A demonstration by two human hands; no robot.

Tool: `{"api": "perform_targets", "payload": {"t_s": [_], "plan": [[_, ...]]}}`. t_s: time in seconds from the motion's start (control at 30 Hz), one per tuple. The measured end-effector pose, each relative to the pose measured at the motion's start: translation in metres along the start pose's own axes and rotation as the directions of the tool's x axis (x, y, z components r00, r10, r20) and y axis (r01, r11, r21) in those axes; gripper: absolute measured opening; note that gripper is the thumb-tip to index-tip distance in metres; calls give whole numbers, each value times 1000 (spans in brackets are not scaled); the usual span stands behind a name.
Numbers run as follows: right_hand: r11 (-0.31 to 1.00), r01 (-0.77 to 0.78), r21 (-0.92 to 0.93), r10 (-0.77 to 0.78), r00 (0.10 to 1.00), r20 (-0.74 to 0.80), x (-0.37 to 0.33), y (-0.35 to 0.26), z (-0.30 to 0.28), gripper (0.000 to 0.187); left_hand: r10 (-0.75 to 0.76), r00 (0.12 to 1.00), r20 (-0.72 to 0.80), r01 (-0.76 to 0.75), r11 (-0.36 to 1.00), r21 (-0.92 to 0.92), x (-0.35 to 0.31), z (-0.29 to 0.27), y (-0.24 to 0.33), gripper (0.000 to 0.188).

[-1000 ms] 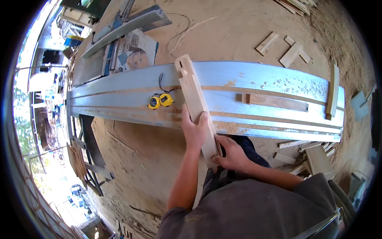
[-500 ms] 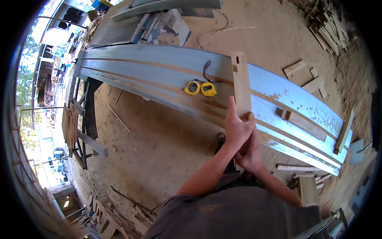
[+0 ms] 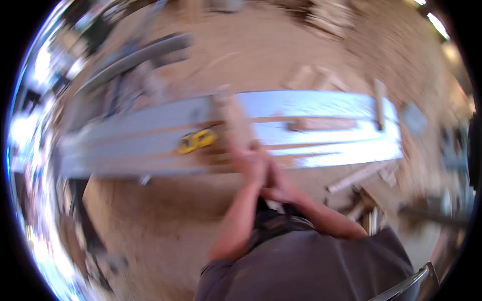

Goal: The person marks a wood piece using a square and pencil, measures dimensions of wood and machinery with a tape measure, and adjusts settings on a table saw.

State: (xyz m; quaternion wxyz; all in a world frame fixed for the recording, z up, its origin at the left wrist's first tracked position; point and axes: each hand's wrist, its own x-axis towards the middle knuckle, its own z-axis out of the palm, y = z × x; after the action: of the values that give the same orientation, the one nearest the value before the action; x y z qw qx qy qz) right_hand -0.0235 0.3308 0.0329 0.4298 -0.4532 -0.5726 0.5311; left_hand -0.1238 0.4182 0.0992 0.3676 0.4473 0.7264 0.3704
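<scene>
A pale, flat wooden board [image 3: 236, 120] juts away from me over a long metal-topped bench [image 3: 311, 103]. Its near part is wrapped by my left hand [image 3: 249, 164]. Close against that hand, my right hand [image 3: 277, 186] grips the board's near end from the right. Motion smears the fingers of both hands, and the near end of the board is largely covered by them. Just left of the board, two yellow tape measures [image 3: 197, 141] lie side by side on the bench.
A short wood block [image 3: 324, 124] lies on the bench to the right, and a wooden strip [image 3: 379, 104] crosses its right end. Offcuts [image 3: 314, 78] lie on the ground beyond. More wood pieces [image 3: 359, 178] are at the near right. A curved grey piece [image 3: 135, 57] sits far left.
My view has swung to the right, so bench, tape measures and board appear farther left and blurred. Both hands keep their hold on the board.
</scene>
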Motion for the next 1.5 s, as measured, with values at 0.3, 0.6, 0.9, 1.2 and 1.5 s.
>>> {"api": "perform_targets", "payload": {"t_s": [0.3, 0.6, 0.9, 1.2, 1.5], "plan": [[966, -83, -246, 81, 997, -20, -98, -41, -6, 100, 198, 978, -72, -199, 980, 1, 7, 7, -26, 89], [818, -371, -440, 453, 886, 95, -173, 2, -16, 86, 262, 964, -43, -260, 965, 41, 31, 18, -52, 95], [768, -535, -352, 459, 843, -281, -315, 81, -25, 48, 43, 986, 163, -29, 995, -91, -43, 26, -14, 92], [315, -710, 630, 677, -296, -673, -620, 192, 97, 38, 422, 559, 713, -511, 853, -104, -187, 92, -88, 88], [18, -321, 947, 736, -637, -230, -690, 125, 382, 30, 239, 94, 966, -659, 743, -119, -304, 106, -141, 83]]}}
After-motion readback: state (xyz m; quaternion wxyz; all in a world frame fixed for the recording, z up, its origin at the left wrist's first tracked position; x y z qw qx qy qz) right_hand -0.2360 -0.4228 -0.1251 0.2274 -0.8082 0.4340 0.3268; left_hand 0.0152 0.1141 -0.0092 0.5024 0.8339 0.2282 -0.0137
